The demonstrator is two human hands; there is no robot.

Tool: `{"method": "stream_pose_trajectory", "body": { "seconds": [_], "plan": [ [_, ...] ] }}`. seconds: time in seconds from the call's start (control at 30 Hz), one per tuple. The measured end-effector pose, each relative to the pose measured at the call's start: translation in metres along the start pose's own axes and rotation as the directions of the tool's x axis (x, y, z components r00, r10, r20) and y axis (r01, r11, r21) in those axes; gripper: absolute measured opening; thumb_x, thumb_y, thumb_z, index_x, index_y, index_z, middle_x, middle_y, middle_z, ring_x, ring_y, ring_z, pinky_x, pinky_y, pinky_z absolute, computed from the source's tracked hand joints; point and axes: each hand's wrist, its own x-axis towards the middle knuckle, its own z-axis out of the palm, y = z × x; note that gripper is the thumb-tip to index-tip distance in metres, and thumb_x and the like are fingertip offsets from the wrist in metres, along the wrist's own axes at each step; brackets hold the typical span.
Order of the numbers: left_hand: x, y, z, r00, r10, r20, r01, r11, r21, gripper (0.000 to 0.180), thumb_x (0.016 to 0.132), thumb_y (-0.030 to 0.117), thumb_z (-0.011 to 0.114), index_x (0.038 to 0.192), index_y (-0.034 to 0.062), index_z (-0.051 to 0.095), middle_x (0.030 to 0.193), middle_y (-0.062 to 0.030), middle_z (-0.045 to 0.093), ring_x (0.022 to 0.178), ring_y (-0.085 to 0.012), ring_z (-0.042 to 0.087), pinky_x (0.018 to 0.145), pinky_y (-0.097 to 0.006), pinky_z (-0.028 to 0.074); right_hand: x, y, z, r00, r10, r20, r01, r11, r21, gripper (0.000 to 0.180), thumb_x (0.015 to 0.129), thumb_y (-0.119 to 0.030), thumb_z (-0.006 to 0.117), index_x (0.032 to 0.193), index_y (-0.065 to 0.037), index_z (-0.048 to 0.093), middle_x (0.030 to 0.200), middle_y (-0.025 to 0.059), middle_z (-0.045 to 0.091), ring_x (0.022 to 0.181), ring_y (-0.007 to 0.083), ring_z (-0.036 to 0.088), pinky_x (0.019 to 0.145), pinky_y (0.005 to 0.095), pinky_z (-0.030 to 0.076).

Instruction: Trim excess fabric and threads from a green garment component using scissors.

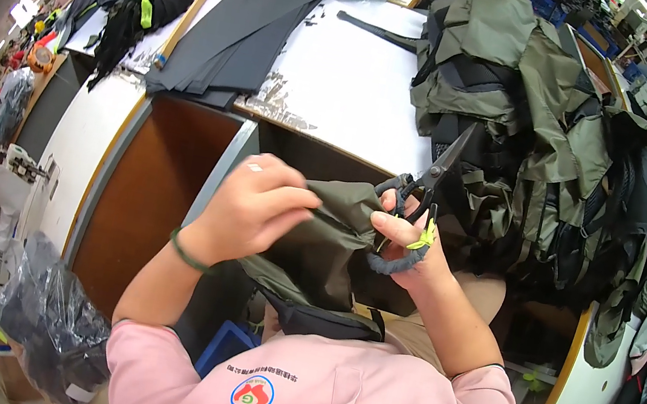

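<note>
My right hand (415,248) is closed round the cloth-wrapped handles of black scissors (444,164), their blades pointing up and away. A yellow-green strip is tied at the handle. Between my hands hangs an olive-green fabric piece (333,247) with a black lower part; its top edge is against my right thumb and fingers. My left hand (258,203) is raised beside the fabric with its fingertips drawn together. Whatever those fingers pinch, if anything, does not show.
Olive and black sewn bag pieces (522,107) are heaped on the right of the white table (346,76). Dark grey flat sheets (237,31) lie stacked on its left. Clear plastic wrapping (48,318) is at lower left. Other people work beyond the table.
</note>
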Motion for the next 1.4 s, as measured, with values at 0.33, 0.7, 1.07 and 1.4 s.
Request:
{"method": "stream_pose_trajectory", "body": {
  "seconds": [0.33,0.7,1.07,1.4],
  "plan": [
    [0.005,-0.032,0.051,0.977,0.036,0.208,0.044,0.929,-0.366,0.009,0.085,0.002,0.067,0.09,0.0043,0.06,0.091,-0.0061,0.061,0.083,-0.0228,0.057,0.078,-0.032,0.046,-0.015,-0.006,-0.016,0.999,-0.045,-0.012,0.045,0.998,-0.047,0.025,0.079,-0.006,0.077,0.09,-0.011,0.055,0.075,-0.004,0.054,0.065,0.0062,0.053,0.057,0.0211,0.04],
    [0.007,-0.01,0.043,0.864,-0.329,0.382,0.494,0.704,-0.51,0.007,0.094,0.007,0.058,0.092,0.0012,0.055,0.081,-0.0043,0.056,0.073,-0.0118,0.05,0.067,-0.026,0.043,-0.019,-0.042,-0.037,0.925,-0.376,0.055,0.305,0.648,-0.698,0.025,0.079,-0.001,0.078,0.091,-0.002,0.057,0.091,0.0083,0.068,0.084,0.0147,0.064,0.077,0.0276,0.052],
    [0.017,0.002,0.071,0.898,-0.203,0.39,0.384,0.794,-0.471,0.023,0.077,0.01,0.078,0.088,0.0027,0.059,0.083,-0.0112,0.058,0.076,-0.0271,0.058,0.066,-0.034,0.047,-0.032,-0.015,-0.03,0.971,-0.226,0.081,0.227,0.75,-0.621,0.026,0.078,0.001,0.077,0.093,-0.002,0.056,0.088,0.0061,0.066,0.081,0.0107,0.063,0.074,0.0252,0.051],
    [-0.008,0.011,0.084,0.999,0.003,0.043,0.008,0.969,-0.247,0.017,0.069,-0.001,0.073,0.077,0.0064,0.061,0.076,-0.0058,0.05,0.063,-0.023,0.053,0.055,-0.032,0.043,-0.042,-0.009,-0.047,0.922,-0.387,-0.006,0.348,0.836,-0.424,0.02,0.081,0.004,0.074,0.09,-0.002,0.057,0.087,0.0047,0.064,0.084,0.0131,0.064,0.079,0.0278,0.052]
  ]
}}
